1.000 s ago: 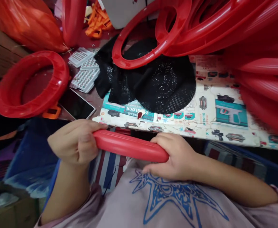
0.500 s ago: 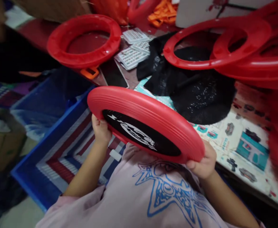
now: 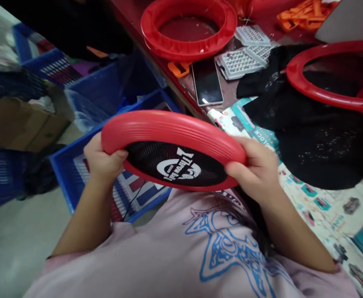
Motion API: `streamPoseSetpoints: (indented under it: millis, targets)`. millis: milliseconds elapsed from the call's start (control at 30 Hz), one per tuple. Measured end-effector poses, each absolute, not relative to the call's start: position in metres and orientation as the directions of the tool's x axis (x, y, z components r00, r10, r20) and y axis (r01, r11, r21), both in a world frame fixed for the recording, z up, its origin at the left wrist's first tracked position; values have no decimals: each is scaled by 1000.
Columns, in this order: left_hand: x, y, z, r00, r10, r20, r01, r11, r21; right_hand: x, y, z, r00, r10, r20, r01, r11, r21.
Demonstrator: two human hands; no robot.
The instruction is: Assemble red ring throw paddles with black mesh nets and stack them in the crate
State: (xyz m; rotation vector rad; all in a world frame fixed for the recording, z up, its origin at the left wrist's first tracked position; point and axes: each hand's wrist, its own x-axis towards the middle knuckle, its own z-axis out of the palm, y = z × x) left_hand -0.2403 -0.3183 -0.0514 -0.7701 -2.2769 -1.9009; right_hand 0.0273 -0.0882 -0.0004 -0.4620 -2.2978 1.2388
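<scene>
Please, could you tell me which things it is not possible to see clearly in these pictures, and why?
All in the head view:
- Red disc: its far side is turned away from the camera.
- Left hand and right hand: most fingers are hidden behind the disc.
- White lettering: some is too small and blurred to read.
- Red ring at the right: cut off by the right edge.

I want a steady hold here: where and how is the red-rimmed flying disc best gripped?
Likely by the thick rounded rim of the flying disc, at opposite ends, coming from left and right: the left hand and right hand clasp it there, thumbs on the printed side. The tilted disc's ends jut out sideways, and its black mesh centre looks thinner.
</scene>
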Motion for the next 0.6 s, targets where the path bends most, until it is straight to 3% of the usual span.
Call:
streamPoseSetpoints:
  millis: [133, 233, 300, 333, 467, 533, 600]
  targets:
    - [-254, -368, -44, -862, 284, 421, 488, 240, 839, -18, -114, -12, -893, 397, 212, 126, 673, -729]
    - [-273, -406, -41, -872, 208, 443, 489, 372, 789, -51, -135, -33, -975, 224, 2, 179, 785, -593]
    - [-290, -425, -48, -955, 175, 238, 288, 737, 612, -64, -140, -42, -977, 207, -53, 202, 819, -538]
    - [-297, -432, -56, -974, 137, 183, 220, 780, 586, -65, -140, -43, -980, 190, -61, 194, 831, -522]
    - [-305, -432, -113, -993, -44, 112, 40, 755, 655, -34, -124, -29, -988, 143, -52, 149, 836, -528]
    - [-293, -418, -150, -997, -57, 54, 0, 689, 724, -3, -112, -13, -988, 153, -12, 134, 821, -555]
    - [-276, -400, -183, -1000, -25, -13, -25, 603, 797, 32, -101, 1, -948, 261, 184, 109, 806, -582]
